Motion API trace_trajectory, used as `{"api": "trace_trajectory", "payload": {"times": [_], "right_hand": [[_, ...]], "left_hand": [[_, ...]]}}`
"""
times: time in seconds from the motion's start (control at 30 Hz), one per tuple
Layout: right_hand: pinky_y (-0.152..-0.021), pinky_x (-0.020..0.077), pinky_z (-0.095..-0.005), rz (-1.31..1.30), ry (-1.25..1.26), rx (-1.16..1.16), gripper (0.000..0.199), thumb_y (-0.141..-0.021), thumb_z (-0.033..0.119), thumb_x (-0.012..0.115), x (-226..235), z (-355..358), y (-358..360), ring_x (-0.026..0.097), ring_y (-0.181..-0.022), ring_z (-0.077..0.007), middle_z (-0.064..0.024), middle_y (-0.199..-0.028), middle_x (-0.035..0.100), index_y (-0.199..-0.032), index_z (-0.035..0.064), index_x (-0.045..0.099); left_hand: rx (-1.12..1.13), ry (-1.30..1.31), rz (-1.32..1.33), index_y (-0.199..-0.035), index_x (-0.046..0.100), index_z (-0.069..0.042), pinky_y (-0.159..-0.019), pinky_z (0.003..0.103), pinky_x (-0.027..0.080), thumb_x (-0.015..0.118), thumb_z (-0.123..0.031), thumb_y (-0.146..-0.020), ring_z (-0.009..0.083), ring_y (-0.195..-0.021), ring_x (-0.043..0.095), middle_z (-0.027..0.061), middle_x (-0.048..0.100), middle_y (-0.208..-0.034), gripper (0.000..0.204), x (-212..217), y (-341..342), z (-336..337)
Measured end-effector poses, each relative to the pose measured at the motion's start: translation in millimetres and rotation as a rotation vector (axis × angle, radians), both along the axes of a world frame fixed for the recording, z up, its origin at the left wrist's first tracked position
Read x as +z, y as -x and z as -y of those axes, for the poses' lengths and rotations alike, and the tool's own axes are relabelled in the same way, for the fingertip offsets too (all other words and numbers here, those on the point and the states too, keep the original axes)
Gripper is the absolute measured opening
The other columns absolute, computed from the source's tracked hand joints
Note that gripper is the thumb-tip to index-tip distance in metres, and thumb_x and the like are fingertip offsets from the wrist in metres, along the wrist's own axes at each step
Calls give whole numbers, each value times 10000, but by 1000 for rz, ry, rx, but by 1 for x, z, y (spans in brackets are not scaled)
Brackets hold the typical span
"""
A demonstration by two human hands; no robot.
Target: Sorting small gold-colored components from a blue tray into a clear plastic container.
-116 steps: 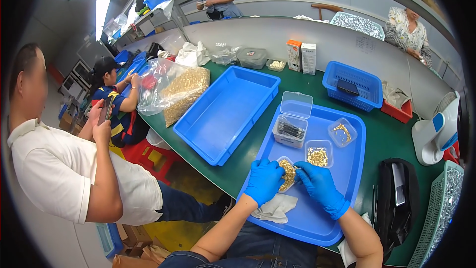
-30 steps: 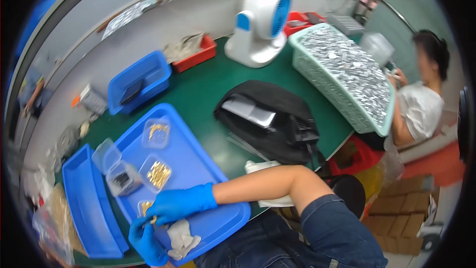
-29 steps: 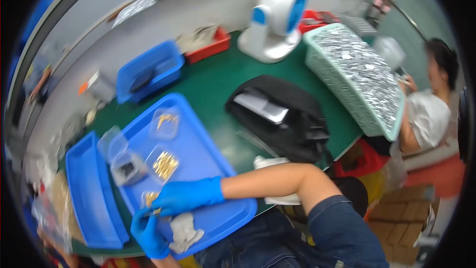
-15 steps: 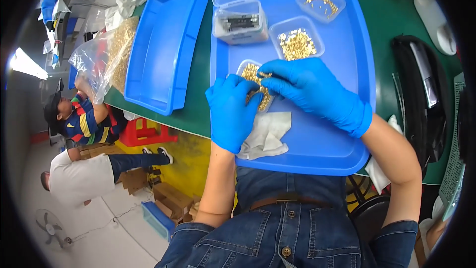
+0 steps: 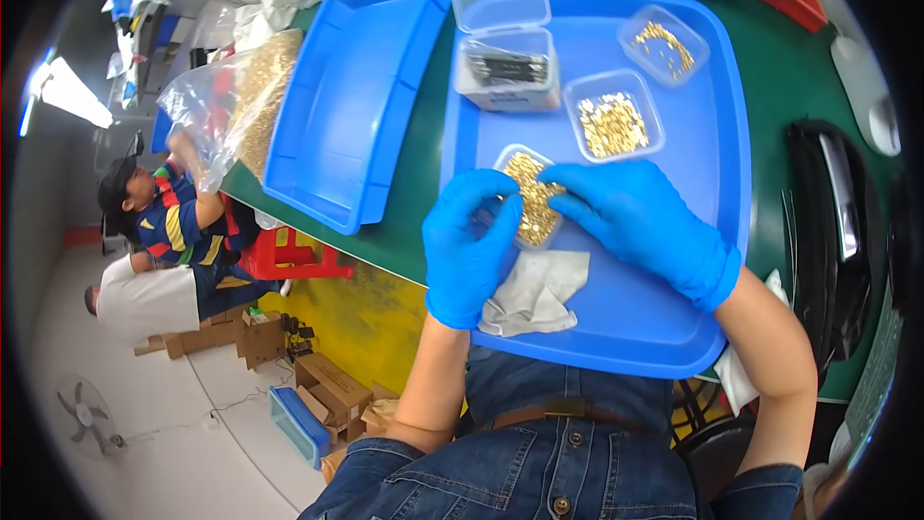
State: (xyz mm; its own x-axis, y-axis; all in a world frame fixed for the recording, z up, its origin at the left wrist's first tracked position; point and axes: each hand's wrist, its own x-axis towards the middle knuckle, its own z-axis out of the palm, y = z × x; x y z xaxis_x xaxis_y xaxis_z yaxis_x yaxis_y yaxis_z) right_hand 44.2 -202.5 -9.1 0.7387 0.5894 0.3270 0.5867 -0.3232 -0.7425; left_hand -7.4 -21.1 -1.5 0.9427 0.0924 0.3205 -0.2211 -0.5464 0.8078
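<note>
Both my hands wear blue gloves and are over a small clear plastic container [image 5: 531, 173] filled with small gold-coloured metal pieces [image 5: 535, 217]. My left hand [image 5: 470, 255] is at its left side, thumb and forefinger closed almost tip to tip. My right hand [image 5: 640, 221] reaches in from the right, its fingers bent into a pinch at the pieces. Anything between either set of fingertips is too small to make out. A crumpled whitish cloth [image 5: 539, 294] lies just below the container. All this sits in a large blue tray [image 5: 698, 327].
Two more clear tubs, one middle [image 5: 616, 125] and one far right [image 5: 664, 43], hold gold pieces. An open lidded box [image 5: 507, 67] contains dark parts. Left stand an empty blue bin [image 5: 337, 116] and a bag of gold pieces [image 5: 265, 101]. A black case [image 5: 828, 231] lies right. Two people are at left.
My hands have drawn a little apart, uncovering more of the gold pieces between them. The whole view has shifted, so the tray appears lower and further right.
</note>
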Motion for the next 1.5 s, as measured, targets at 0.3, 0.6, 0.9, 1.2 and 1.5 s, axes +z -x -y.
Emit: {"api": "trace_trajectory", "payload": {"times": [0.3, 0.6, 0.9, 1.2, 1.5], "right_hand": [[-637, 504, -341, 101, 8, 8, 186, -819, 113, 616, 12, 7, -3, 640, -737, -304, -158, -860, 646, -987, 36, 638], [-607, 472, -311, 40, 66, -63, 177, -830, 30, 589, -2, 10, 0, 608, -655, -234, -157, -832, 645, -997, -16, 627], [-514, 391, -211, -215, 27, -74, 207, -897, 45, 534, -5, -4, 3, 475, -592, -70, -27, -697, 552, -1083, 9, 616], [-507, 393, -214, -180, -11, -71, 217, -894, 49, 542, -8, 2, 0, 475, -574, -75, -26, -671, 530, -1096, 7, 610], [-495, 386, -211, -253, 40, -92, 224, -918, 77, 504, -6, 0, 3, 477, -576, -65, -20, -667, 544, -1107, 7, 601]], "left_hand": [[10, 703, -357, -954, 607, 19, -667, 200, 463, 603, 41, -806, 92, -740, 577, 55, 635, -898, 151, 8, -1, 2], [-90, 734, -158, -1032, 601, 2, -800, 268, 469, 612, -33, -794, 113, -882, 570, 64, 618, -966, 241, -22, -13, 4], [-147, 899, -142, -893, 644, 26, -764, 267, 499, 594, -22, -775, 133, -785, 605, 84, 636, -832, 136, -8, -3, -9], [-153, 800, -97, -848, 640, 36, -714, 276, 494, 632, -47, -724, 153, -729, 606, 103, 640, -790, 150, -6, -4, -5], [-145, 780, -105, -939, 642, 3, -721, 265, 486, 633, -43, -743, 120, -736, 584, 69, 624, -774, 202, -9, -5, -6]]}}
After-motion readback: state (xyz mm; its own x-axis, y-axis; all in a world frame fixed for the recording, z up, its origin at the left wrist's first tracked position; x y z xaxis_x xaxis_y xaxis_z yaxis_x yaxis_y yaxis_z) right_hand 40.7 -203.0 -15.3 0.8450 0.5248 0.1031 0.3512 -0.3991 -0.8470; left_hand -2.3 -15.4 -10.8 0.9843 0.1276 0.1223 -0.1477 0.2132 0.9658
